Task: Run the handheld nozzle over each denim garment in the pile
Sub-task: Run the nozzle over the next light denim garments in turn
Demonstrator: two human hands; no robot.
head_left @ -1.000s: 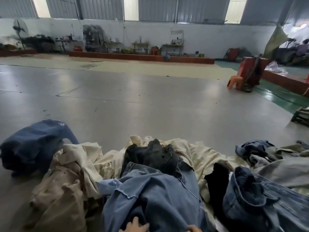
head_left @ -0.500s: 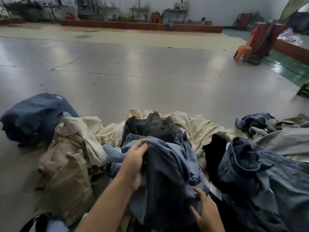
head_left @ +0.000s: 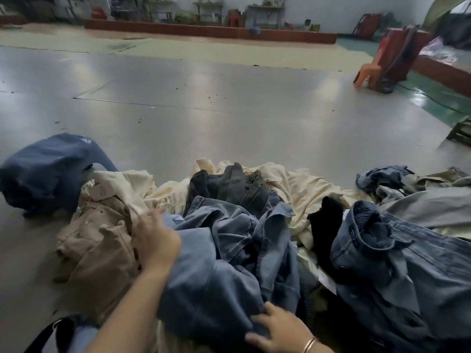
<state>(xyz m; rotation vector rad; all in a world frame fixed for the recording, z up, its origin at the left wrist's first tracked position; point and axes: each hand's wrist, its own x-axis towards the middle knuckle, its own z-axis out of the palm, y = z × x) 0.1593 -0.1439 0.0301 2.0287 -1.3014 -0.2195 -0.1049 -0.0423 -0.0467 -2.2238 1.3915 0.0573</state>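
Observation:
A heap of clothes lies on the grey floor in front of me. On top is a light blue denim garment (head_left: 229,250), crumpled and bunched. My left hand (head_left: 155,240) grips its left edge, with the cloth draped against the wrist. My right hand (head_left: 275,329), with a bangle on the wrist, holds the same garment's near edge with curled fingers. A black ribbed hose (head_left: 305,301) shows beside the garment; no nozzle is visible. Dark charcoal jeans (head_left: 229,184) lie just behind, and a darker blue denim piece (head_left: 397,263) lies to the right.
Beige garments (head_left: 102,240) and cream cloth (head_left: 293,187) fill the pile's left and back. A navy garment (head_left: 51,171) sits apart at far left, a grey one (head_left: 433,205) at right. An orange stool (head_left: 369,72) and red machine (head_left: 400,57) stand far right. A black strap (head_left: 51,335) lies bottom left.
The view has tilted down. My hands came up from the bottom edge and took hold of the light blue denim; the left hand has since shifted left and lower, and the garment has spread wider.

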